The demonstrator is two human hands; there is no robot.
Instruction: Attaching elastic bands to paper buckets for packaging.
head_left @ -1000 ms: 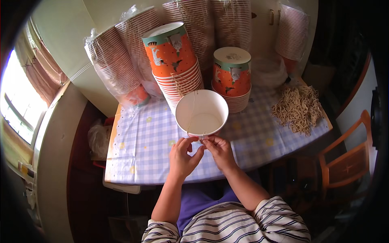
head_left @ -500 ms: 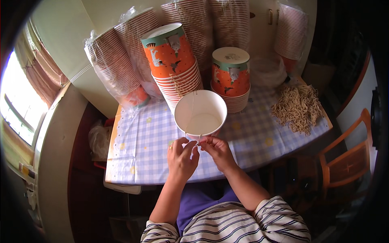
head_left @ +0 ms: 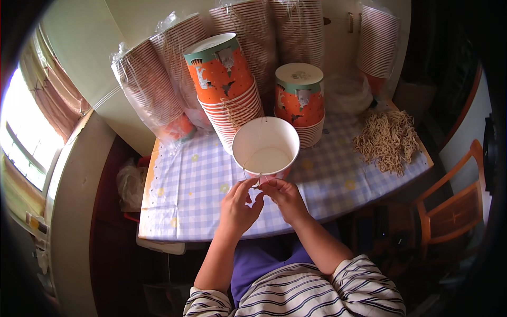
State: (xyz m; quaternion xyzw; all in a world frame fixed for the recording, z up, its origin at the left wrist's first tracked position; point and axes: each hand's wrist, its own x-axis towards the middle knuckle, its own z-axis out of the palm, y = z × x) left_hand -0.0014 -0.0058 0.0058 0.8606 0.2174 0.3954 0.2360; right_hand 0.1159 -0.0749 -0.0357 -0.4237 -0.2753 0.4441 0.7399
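Pinching with both sets of fingertips, I am holding a thin wire handle (head_left: 257,178) at the near rim of a white paper bucket (head_left: 265,147), just above the middle of the frame. My left hand (head_left: 237,207) is closing thumb and forefinger narrowly on the wire from the left, and my right hand (head_left: 284,198) is meeting it from the right, so the two are nearly touching. Which end of the wire is already seated I cannot tell; it is too fine to read.

To do this well, I am judging that the bucket should stay tilted toward me and steady while I am working the wire, with light pressure so the rim is not creasing. It is hovering over the checked tablecloth (head_left: 195,185), in front of two stacks of orange printed buckets (head_left: 228,90) in the upper centre. A heap of tan handles (head_left: 388,138) is lying at centre right, well apart.
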